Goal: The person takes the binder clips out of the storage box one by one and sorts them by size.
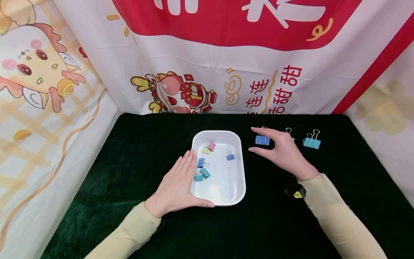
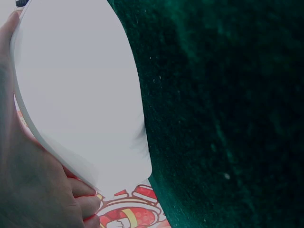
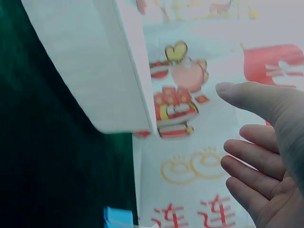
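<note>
A white tray (image 1: pixel 220 196) sits on the dark green cloth. My left hand (image 1: pixel 176 187) rests along its left side with straight fingers, the thumb reaching to the near edge; the left wrist view shows this hand against the tray's outer wall (image 2: pixel 80 95). Small binder clips lie inside: a pink one (image 1: pixel 211 146), a yellow one (image 1: pixel 205 150), teal ones (image 1: pixel 198 177) and blue ones (image 1: pixel 230 157). My right hand (image 1: pixel 284 153) hovers right of the tray, thumb and fingers spread apart with nothing between them. Beyond its fingertips stands a larger blue binder clip (image 1: pixel 262 140).
A large teal binder clip (image 1: pixel 312 142) stands farther right, and another clip (image 1: pixel 289 130) is partly hidden behind the right hand. A printed white curtain (image 1: pixel 194 57) rises behind the cloth's far edge, with more printed fabric at both sides.
</note>
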Demonstrator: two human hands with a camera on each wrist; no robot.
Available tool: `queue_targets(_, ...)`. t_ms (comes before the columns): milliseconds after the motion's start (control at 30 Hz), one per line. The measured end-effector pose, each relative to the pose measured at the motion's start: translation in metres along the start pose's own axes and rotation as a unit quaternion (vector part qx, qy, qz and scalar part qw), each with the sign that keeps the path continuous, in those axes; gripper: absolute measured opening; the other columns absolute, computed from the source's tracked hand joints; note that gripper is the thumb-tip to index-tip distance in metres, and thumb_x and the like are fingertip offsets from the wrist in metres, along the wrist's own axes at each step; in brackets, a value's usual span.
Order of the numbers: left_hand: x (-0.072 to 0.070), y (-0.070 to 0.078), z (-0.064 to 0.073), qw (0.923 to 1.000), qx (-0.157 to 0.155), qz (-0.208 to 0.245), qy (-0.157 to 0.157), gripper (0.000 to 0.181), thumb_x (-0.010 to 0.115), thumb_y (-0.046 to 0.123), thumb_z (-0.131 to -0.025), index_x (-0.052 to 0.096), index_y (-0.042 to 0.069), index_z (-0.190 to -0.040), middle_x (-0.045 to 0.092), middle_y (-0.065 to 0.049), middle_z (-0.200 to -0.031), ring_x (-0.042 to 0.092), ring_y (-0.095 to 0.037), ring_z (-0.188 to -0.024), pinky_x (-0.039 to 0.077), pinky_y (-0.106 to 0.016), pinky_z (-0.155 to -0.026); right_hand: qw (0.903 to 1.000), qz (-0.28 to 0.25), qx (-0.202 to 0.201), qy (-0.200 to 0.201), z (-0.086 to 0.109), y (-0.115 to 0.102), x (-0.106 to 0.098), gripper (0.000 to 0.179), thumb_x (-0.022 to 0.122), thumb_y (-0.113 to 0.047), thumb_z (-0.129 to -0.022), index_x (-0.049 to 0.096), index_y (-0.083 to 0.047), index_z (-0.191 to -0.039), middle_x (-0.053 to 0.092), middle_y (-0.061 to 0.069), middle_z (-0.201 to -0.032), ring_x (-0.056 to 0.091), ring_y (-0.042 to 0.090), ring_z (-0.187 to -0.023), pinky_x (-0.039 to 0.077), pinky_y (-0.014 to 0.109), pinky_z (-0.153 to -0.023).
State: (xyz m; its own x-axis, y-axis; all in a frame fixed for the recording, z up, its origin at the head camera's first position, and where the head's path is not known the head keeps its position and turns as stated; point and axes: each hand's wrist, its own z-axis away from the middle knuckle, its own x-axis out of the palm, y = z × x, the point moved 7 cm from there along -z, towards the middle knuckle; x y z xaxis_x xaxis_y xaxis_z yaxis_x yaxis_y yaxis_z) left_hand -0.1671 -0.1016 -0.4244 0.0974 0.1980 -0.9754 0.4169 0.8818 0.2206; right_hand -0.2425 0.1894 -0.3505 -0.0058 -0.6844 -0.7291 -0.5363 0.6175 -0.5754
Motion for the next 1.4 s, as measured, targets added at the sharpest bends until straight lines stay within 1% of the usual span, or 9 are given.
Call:
queue_targets(133, 0.0, 0.0, 0.0, 1.0, -0.001, 0.002, 0.001, 0.147, 0.049, 0.102, -0.061, 0.005, 0.006, -0.163, -0.004, -0.008, -0.17, -0.002, -0.02, -0.154, 0.005, -0.039, -0.122, 0.9993, -0.018, -0.024, -0.022, -0.002, -0.012, 0.016, 0.061, 0.089, -0.026, -0.082, 0.066, -0.011, -0.137, 0.065, 0.005, -0.135, 0.059, 0.025, -0.125, 0.05, 0.049, -0.1)
queue_targets(267, 0.0, 0.001, 0.0, 1.0, -0.002, 0.003, 0.002, 0.147, 0.051, 0.101, -0.062, 0.004, 0.006, -0.163, -0.004, -0.008, -0.17, -0.002, -0.02, -0.154, 0.006, -0.04, -0.123, 0.9975, -0.032, -0.037, -0.049, -0.003, -0.023, 0.032, 0.06, 0.089, -0.024, -0.083, 0.066, -0.009, -0.136, 0.065, 0.005, -0.134, 0.06, 0.023, -0.124, 0.051, 0.047, -0.1)
queue_targets(400, 0.0, 0.001, 0.001, 1.0, -0.002, 0.003, 0.002, 0.146, 0.052, 0.1, -0.062, 0.004, 0.006, -0.164, -0.005, -0.008, -0.17, -0.002, -0.02, -0.154, 0.006, -0.04, -0.123, 0.9955, -0.046, -0.038, -0.073, -0.003, -0.032, 0.046, 0.059, 0.088, -0.024, -0.083, 0.066, -0.01, -0.136, 0.066, 0.004, -0.133, 0.061, 0.02, -0.122, 0.052, 0.044, -0.098)
queue_targets(667, -0.001, 0.001, 0.001, 1.0, -0.002, 0.004, 0.0, 0.146, 0.051, 0.1, -0.062, 0.006, 0.005, -0.164, -0.004, -0.008, -0.17, -0.001, -0.021, -0.154, 0.006, -0.04, -0.122, 0.9896, -0.073, -0.032, -0.119, -0.005, -0.046, 0.071, 0.06, 0.087, -0.025, -0.084, 0.065, -0.015, -0.138, 0.065, 0.003, -0.133, 0.064, 0.016, -0.113, 0.058, 0.034, -0.086)
queue_targets(767, -0.001, 0.001, 0.001, 1.0, 0.0, 0.003, -0.001, 0.146, 0.05, 0.101, -0.062, 0.005, 0.006, -0.164, -0.004, -0.009, -0.17, -0.001, -0.021, -0.154, 0.006, -0.04, -0.122, 0.9868, -0.076, -0.042, -0.137, -0.007, -0.052, 0.08, 0.06, 0.087, -0.026, -0.084, 0.065, -0.016, -0.139, 0.064, 0.001, -0.136, 0.063, 0.017, -0.117, 0.058, 0.036, -0.087)
queue_targets(933, -0.001, 0.001, 0.001, 1.0, 0.003, 0.002, 0.0, 0.145, 0.05, 0.101, -0.063, 0.004, 0.007, -0.163, -0.004, -0.008, -0.17, -0.001, -0.021, -0.154, 0.006, -0.04, -0.122, 0.9817, -0.07, -0.06, -0.167, -0.009, -0.061, 0.092, 0.06, 0.087, -0.028, -0.084, 0.065, -0.016, -0.139, 0.063, -0.002, -0.137, 0.059, 0.014, -0.123, 0.053, 0.04, -0.096)
queue_targets(1133, -0.002, 0.001, 0.001, 0.9999, 0.008, 0.005, 0.007, 0.143, 0.051, 0.099, -0.064, 0.008, 0.005, -0.163, -0.002, -0.009, -0.17, 0.0, -0.021, -0.154, 0.007, -0.04, -0.123, 0.9772, -0.053, -0.051, -0.199, -0.011, -0.066, 0.105, 0.06, 0.088, -0.028, -0.083, 0.066, -0.015, -0.137, 0.065, -0.002, -0.135, 0.058, 0.009, -0.124, 0.049, 0.035, -0.102)
queue_targets(1267, -0.002, 0.001, 0.001, 0.9999, 0.009, 0.005, 0.009, 0.143, 0.052, 0.099, -0.065, 0.009, 0.005, -0.163, -0.001, -0.009, -0.17, 0.001, -0.021, -0.154, 0.007, -0.04, -0.123, 0.9734, -0.049, -0.047, -0.219, -0.015, -0.068, 0.115, 0.059, 0.089, -0.027, -0.082, 0.067, -0.015, -0.136, 0.066, -0.003, -0.134, 0.057, 0.008, -0.124, 0.047, 0.034, -0.104)
queue_targets(1400, -0.001, 0.0, 0.001, 0.9999, 0.009, 0.006, 0.006, 0.142, 0.053, 0.098, -0.065, 0.006, 0.007, -0.164, -0.001, -0.009, -0.17, 0.0, -0.02, -0.154, 0.006, -0.04, -0.123, 0.9691, -0.048, -0.045, -0.238, -0.021, -0.068, 0.125, 0.059, 0.09, -0.026, -0.081, 0.069, -0.012, -0.134, 0.067, -0.003, -0.131, 0.059, 0.009, -0.123, 0.046, 0.034, -0.105)
